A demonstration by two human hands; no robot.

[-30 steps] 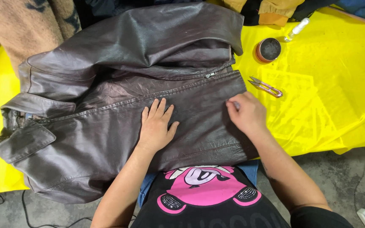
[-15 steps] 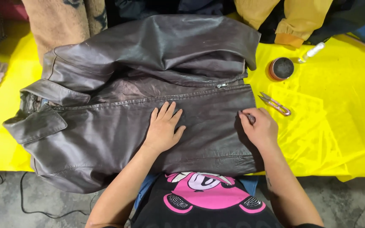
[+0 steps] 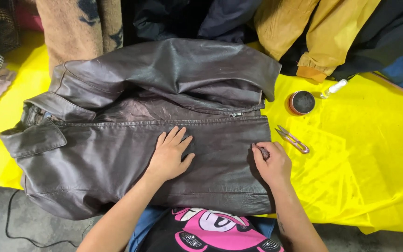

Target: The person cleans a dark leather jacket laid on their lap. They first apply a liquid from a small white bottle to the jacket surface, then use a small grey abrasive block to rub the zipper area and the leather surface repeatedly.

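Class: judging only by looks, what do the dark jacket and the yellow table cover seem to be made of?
Jacket: probably leather or imitation, brown, soft sheen, fine creases, stitched seams. Table cover: likely thin plastic sheet, glossy yellow with sharp wrinkles and glare.

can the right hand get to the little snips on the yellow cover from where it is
Probably yes. The right hand rests at the hem edge of the brown leather jacket, pinching a small dark wad, and the snips lie just beyond it on bare yellow cover, nothing between. It may need to drop the wad first.
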